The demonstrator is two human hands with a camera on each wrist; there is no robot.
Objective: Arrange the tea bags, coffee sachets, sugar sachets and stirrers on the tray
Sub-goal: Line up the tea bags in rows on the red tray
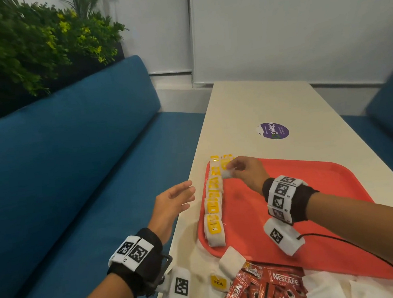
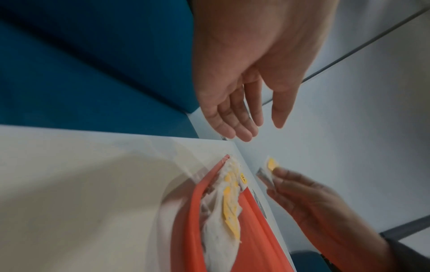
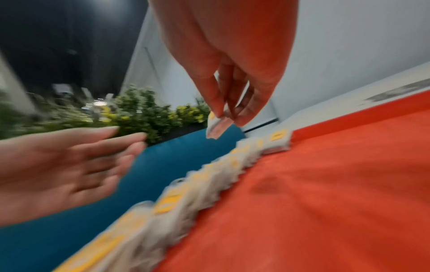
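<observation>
Along the left rim of the flat red plastic tray [image 1: 305, 200], a row of white paper tea bags with yellow tags [image 1: 214, 210] lies overlapping from the near corner to the far one. At the far end of that row the right hand [image 1: 247, 171] holds one more white tea bag [image 1: 227, 173], its thumb and fingers [image 3: 210, 95] pinching the bag's upper edge so that it hangs just above the row. The left hand [image 1: 172, 206] hovers beside the tray, out past the desk's left edge, palm turned inward and fingers [image 2: 232, 117] straight and loose, holding nothing. Near the tray's front edge lie a heap of red Nescafe coffee sachets [image 1: 266, 289], loose tea bags [image 1: 230, 261] and white paper sachets [image 1: 326, 288]. All of this rests on a long cream desk [image 1: 258, 103] bearing a round purple sticker [image 1: 273, 131], with a blue upholstered bench [image 1: 58, 163] on its left and green leafy plants [image 1: 22, 45] behind that.
</observation>
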